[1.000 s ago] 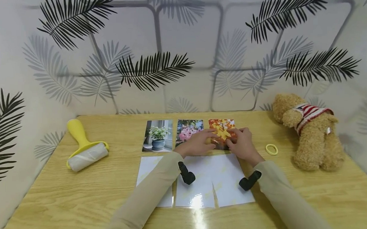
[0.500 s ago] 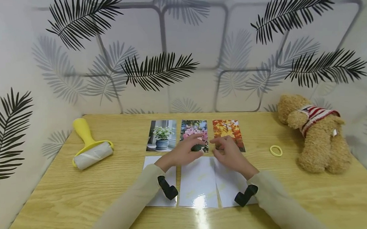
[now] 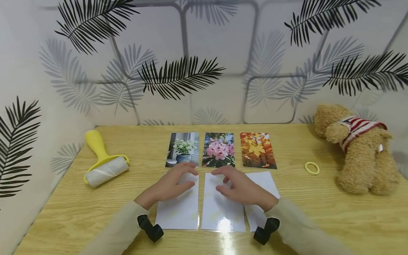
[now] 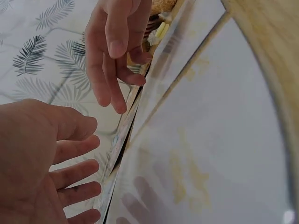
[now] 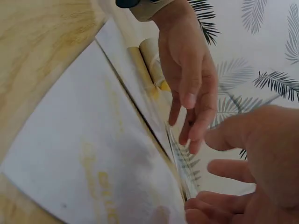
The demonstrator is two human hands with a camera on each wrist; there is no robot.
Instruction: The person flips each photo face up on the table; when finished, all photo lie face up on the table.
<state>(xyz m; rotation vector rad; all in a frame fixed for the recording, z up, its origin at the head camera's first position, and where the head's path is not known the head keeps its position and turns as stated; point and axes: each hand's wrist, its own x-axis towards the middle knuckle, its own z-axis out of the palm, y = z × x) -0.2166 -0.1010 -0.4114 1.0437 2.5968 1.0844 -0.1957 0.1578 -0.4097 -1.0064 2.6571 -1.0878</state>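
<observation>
My left hand (image 3: 171,184) hovers over the left white sheet (image 3: 178,216), its fingers loosely extended and holding nothing. Over the middle white sheet (image 3: 221,212) is my right hand (image 3: 245,189), also empty, its fingers loosely bent. A third white sheet (image 3: 264,182) lies slightly turned at the right, partly behind my right wrist. Beyond the sheets lies a row of photo cards: a potted plant photo (image 3: 184,145), a pink flower photo (image 3: 219,148) and an autumn leaf photo (image 3: 258,150). The left wrist view shows both hands (image 4: 37,158) above the glossy white sheet (image 4: 219,121).
A yellow-handled lint roller (image 3: 106,165) lies on the left of the wooden table (image 3: 62,212). To the right are a yellow ring (image 3: 312,168) and a teddy bear (image 3: 361,159) in a striped top. A leaf-patterned wall covering (image 3: 218,98) stands behind the table.
Both hands have left the autumn leaf photo and come back leftward and nearer, over the white sheets, with the gap between them now wider. All three photos are now largely uncovered.
</observation>
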